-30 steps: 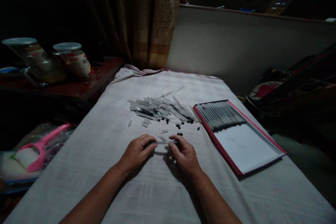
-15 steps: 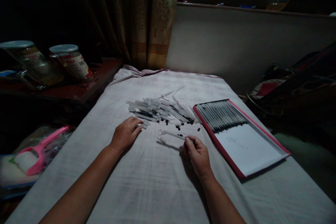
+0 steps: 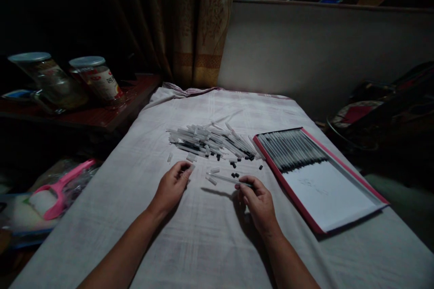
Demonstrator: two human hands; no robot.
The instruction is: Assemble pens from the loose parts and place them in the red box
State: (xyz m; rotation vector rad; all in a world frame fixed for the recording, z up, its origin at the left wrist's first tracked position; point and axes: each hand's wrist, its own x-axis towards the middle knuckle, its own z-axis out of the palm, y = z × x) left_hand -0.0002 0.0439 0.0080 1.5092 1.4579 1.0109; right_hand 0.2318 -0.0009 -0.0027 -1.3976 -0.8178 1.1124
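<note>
My right hand [image 3: 257, 197] pinches one end of a clear pen barrel [image 3: 225, 178], which points left, a little above the white cloth. My left hand [image 3: 172, 185] rests on the cloth with fingers curled around a small pale cap [image 3: 190, 168] at its fingertips. Just beyond both hands lies a heap of clear pens and parts [image 3: 210, 141], with small black tips [image 3: 233, 174] and white caps [image 3: 214, 170] scattered in front of it. To the right sits a red-edged tray [image 3: 325, 189] with a row of finished pens [image 3: 293, 149] at its far end.
The white cloth [image 3: 203, 244] covers a table against a pale wall and a curtain [image 3: 200, 22]. Two lidded jars [image 3: 96, 76] stand on a dark shelf at left. A pink-handled tool [image 3: 59, 187] lies low at left. Bags [image 3: 383, 113] pile up at right.
Both hands held the pen barrel together a second ago. My left hand let go, reached toward the heap, then drew back with a small cap. My right hand kept the barrel.
</note>
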